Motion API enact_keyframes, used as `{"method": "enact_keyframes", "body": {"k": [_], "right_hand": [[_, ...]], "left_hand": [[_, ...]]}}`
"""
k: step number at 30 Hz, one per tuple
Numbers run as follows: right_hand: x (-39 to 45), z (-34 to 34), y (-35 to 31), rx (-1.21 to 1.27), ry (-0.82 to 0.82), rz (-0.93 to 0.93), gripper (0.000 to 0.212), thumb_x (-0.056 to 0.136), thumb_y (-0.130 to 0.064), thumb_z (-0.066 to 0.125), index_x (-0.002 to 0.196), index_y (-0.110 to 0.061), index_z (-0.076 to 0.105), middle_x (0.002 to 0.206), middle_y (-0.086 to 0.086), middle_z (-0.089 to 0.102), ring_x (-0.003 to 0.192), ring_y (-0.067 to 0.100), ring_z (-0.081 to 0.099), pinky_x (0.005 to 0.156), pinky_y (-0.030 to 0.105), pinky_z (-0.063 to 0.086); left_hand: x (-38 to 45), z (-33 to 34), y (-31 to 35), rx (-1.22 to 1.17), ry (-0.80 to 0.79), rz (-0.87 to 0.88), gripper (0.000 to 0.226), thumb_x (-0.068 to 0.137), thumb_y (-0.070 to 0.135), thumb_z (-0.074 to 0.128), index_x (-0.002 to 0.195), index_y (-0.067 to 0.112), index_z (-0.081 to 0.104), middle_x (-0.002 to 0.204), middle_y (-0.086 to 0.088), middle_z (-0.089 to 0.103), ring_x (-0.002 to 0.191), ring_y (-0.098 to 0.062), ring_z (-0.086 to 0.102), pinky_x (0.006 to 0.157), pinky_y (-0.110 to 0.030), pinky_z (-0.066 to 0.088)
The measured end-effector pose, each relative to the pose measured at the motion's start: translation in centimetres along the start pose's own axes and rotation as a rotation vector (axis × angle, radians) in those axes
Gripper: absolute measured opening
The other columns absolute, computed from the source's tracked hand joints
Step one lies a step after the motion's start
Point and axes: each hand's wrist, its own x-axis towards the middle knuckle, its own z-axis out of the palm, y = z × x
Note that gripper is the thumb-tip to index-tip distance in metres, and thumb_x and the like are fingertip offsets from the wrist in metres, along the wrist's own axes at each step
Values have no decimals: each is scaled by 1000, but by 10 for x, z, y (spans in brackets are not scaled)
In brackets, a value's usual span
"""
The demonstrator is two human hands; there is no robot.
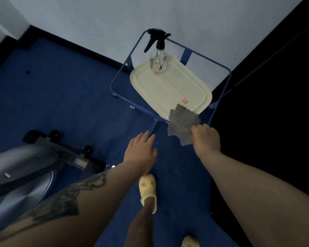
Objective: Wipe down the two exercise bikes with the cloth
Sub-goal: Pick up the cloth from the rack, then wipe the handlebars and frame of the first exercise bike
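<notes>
The right hand pinches the cloth at the cart's near edge while the left hand hovers with fingers straight, so wiping seems not yet begun and next calls for turning to the bike at left.

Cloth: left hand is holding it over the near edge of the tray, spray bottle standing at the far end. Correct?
Not quite. The right hand holds the cloth, not the left; the left hand is open and empty. The head view shows it. The rest stands: cloth over the near edge of the tray, spray bottle upright at the far end.
</notes>
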Motion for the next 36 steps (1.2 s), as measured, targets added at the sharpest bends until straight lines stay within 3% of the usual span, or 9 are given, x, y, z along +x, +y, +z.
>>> {"method": "enact_keyframes", "body": {"k": [6,11,14,18,24,31,36], "right_hand": [[-32,-48,-11,208,251,-156,2,87,-9,59,87,-8,58,86,10,59,80,28,54,62,35,35],[-89,-78,-37,279,322,-253,15,93,-29,51,94,-14,49,76,4,61,66,21,56,61,32,37],[-119,-82,-53,337,280,-325,17,95,-35,46,97,-18,46,80,3,62,70,23,60,58,34,42],[-165,-75,-81,327,202,-504,20,96,-40,45,93,-20,42,79,1,60,69,21,58,55,31,35],[-264,-60,-141,212,78,-796,23,97,-44,39,88,-24,35,73,-5,56,63,15,53,53,29,39],[-403,-37,-261,77,38,-1195,26,97,-48,34,91,-24,40,73,-5,58,62,14,55,51,30,40],[-516,-13,-362,55,49,-1336,24,97,-49,36,88,-26,36,67,-8,54,56,12,51,44,27,30]], "left_hand": [[-26,-24,5,-90,72,-142,56,101,39,32,152,22,19,162,-3,14,149,-23,12,121,-38,13],[-90,-30,7,-183,154,-260,57,100,40,35,152,20,22,162,-3,18,148,-22,18,120,-39,18],[-140,-22,4,-265,264,-378,56,99,37,39,150,19,27,159,-4,25,145,-23,25,118,-39,23],[-224,11,5,-442,404,-576,54,97,34,41,148,19,33,156,-2,32,141,-23,31,115,-38,26],[-375,86,-6,-633,452,-890,54,99,37,39,150,20,30,158,0,29,143,-21,29,116,-36,25],[-556,164,-56,-773,664,-1243,52,99,33,39,149,19,31,155,2,32,139,-21,34,113,-35,29],[-670,228,-102,-790,664,-1331,54,100,36,38,150,20,28,156,2,31,140,-20,33,114,-35,29]]}}
